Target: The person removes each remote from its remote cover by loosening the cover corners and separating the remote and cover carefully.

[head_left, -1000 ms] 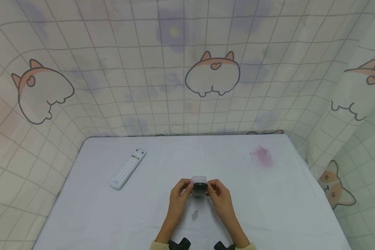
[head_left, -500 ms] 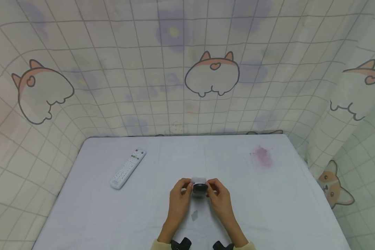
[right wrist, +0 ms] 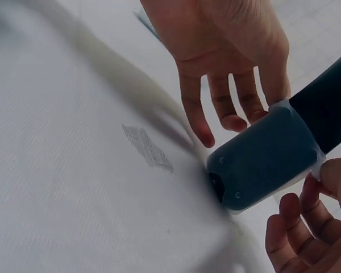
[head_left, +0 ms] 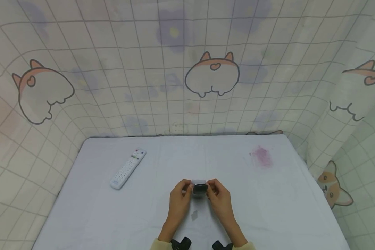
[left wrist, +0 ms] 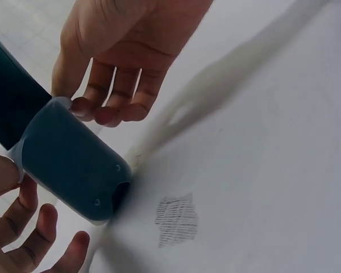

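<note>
A dark, flat, remote-like slab (left wrist: 11, 105) stands tilted in front of me, partly inside a translucent rubbery sleeve (left wrist: 74, 162). In the head view its black end (head_left: 200, 189) points up towards me. The sleeve's notched lower end is close to the table; I cannot tell whether it touches. My left hand (head_left: 179, 201) pinches the sleeve's upper rim at one side. Opposite it, my right hand (head_left: 221, 201) pinches the same rim, fingers showing in the right wrist view. The other fingers of both hands are loosely bent. The slab's far side is hidden.
A white remote control (head_left: 128, 168) lies slantwise on the white tabletop (head_left: 253, 208), to the left. A small grey patch (head_left: 194, 215) shows between my forearms, and a pink stain (head_left: 263, 156) is at the back right. Printed cloth (head_left: 175, 111) hangs round the table.
Both hands have stayed almost in place around the sleeve. The pale part beyond the black end now shows shorter, and the slab has tilted slightly. The white remote control has not moved.
</note>
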The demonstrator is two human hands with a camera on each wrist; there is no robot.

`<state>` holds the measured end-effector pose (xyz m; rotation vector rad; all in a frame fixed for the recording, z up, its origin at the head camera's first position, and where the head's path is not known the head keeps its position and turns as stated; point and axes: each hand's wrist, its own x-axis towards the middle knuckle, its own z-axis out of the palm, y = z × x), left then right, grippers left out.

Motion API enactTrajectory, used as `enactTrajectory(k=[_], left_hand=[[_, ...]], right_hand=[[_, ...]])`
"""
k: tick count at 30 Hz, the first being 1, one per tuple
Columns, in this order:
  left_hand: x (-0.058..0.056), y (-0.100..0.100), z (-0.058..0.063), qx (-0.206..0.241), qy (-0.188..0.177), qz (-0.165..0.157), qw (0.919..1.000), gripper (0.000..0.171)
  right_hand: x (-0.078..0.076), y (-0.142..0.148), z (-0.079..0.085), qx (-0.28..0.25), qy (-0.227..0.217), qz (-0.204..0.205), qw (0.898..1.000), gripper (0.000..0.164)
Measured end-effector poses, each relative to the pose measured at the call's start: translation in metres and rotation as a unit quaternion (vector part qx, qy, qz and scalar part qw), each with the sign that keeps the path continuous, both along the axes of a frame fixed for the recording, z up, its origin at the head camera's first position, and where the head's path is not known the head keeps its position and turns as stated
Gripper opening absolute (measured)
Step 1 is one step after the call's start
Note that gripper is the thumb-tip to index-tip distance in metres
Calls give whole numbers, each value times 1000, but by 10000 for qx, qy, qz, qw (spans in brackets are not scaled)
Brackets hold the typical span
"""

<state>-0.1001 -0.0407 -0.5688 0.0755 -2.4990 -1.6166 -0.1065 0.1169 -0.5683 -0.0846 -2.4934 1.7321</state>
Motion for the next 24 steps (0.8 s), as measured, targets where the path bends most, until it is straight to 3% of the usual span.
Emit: enactTrajectory(k=[6,14,24], left_hand=[[-1,0,-5,-47,110,30,9999,8],[-5,1,-8,-439,225,190,9986,7],[-10,1,-9,-862,144,343,9956,6]], right_hand=[[-1,1,-3,97,40,20,9999,4],[-4,1,-4,399,106,-15,9991,4],[-7,-2,-6,1180,489,-113,9917,1]])
